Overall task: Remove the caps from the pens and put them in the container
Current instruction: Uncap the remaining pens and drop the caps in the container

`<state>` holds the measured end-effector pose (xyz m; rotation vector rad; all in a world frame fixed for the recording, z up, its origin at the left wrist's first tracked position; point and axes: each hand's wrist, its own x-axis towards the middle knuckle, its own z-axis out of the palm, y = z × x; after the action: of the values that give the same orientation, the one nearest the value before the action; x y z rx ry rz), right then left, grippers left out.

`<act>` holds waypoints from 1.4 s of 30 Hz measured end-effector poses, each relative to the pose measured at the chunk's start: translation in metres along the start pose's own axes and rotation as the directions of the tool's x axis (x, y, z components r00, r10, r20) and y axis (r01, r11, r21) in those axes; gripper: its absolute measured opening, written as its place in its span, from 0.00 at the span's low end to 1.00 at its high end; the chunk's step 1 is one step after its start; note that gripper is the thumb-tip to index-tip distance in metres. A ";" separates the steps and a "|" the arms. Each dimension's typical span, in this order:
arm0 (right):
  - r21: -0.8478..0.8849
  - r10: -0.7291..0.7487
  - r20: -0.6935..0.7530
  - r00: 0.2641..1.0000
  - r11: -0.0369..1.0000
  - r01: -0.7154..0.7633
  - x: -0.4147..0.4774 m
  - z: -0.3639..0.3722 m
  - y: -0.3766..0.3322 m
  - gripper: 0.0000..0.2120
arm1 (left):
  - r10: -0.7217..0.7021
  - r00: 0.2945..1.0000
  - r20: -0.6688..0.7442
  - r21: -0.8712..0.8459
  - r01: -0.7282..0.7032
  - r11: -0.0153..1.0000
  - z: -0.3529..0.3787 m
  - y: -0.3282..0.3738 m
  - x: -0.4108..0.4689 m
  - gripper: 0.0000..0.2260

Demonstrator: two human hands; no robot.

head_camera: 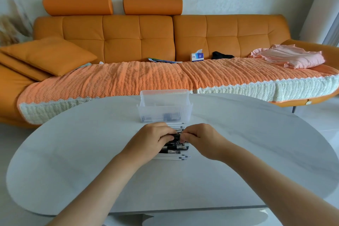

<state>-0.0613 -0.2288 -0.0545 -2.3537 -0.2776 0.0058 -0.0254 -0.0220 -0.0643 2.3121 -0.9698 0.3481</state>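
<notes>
A pile of pens [175, 149] lies on the white table [91, 152], black capped ones in the middle and white ones at its near and far edges. Above the pile, my left hand [154, 137] grips the barrel of a black pen [176, 136]. My right hand [200, 138] pinches the same pen's right end, where the cap sits. My fingers hide most of this pen. Just beyond the pile stands a clear plastic container [164, 106] with some dark pieces at its bottom.
A long orange sofa [137, 42] with an orange and white cover runs behind the table. On it lie a cushion [49, 55], a tissue box [197, 56], papers, a dark item and pink cloth [291, 57].
</notes>
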 end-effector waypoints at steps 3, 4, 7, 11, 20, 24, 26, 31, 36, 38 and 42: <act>-0.003 0.014 -0.022 1.000 1.000 -0.014 0.005 0.000 -0.001 0.14 | -0.013 1.000 -0.012 0.144 0.015 0.989 -0.003 0.000 0.002 0.06; -0.026 0.023 -0.041 0.999 0.999 -0.024 0.006 0.001 0.000 0.12 | -0.009 1.000 -0.015 0.190 0.012 0.982 -0.005 -0.002 0.002 0.06; -0.160 -0.008 -0.133 0.991 0.987 -0.014 0.011 0.003 0.005 0.09 | -0.097 0.995 0.010 0.113 0.095 0.989 -0.012 -0.011 0.000 0.07; -0.286 -0.203 -0.164 0.965 0.946 0.151 0.012 0.010 0.002 0.14 | -0.112 0.994 0.019 0.039 0.111 0.993 -0.017 -0.018 0.003 0.07; -0.352 -0.256 -0.331 0.909 0.926 0.132 0.045 -0.009 -0.008 0.13 | -0.049 0.978 -0.204 0.237 0.098 0.966 -0.030 -0.047 0.015 0.17; -0.430 -0.196 -0.317 0.928 0.902 0.043 0.081 -0.022 -0.012 0.15 | -0.162 0.968 -0.193 0.234 0.205 0.950 -0.030 -0.070 0.016 0.25; -0.459 -0.129 -0.291 0.948 0.888 -0.020 0.099 -0.024 -0.011 0.15 | -0.192 0.975 -0.111 0.249 0.215 0.944 -0.026 -0.076 0.016 0.27; -0.477 0.032 -0.146 0.989 0.873 -0.099 0.133 -0.014 -0.021 0.17 | -0.194 0.981 -0.001 0.276 0.186 0.943 -0.020 -0.077 0.016 0.28; -0.401 0.129 0.004 0.992 0.909 -0.116 0.152 -0.003 -0.036 0.22 | -0.197 0.980 -0.005 0.300 0.190 0.935 -0.019 -0.077 0.017 0.28; -0.350 0.166 0.051 0.985 0.927 -0.138 0.154 0.000 -0.040 0.20 | -0.190 0.982 -0.008 0.304 0.183 0.935 -0.018 -0.077 0.016 0.28; -0.354 0.174 0.111 0.979 0.927 -0.124 0.145 0.005 -0.046 0.17 | -0.188 0.982 -0.011 0.292 0.183 0.939 -0.019 -0.077 0.016 0.28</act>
<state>0.0711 -0.1643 -0.0150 -2.7262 -0.1766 0.2139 0.0409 0.0237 -0.0748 2.6547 -0.7387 0.4175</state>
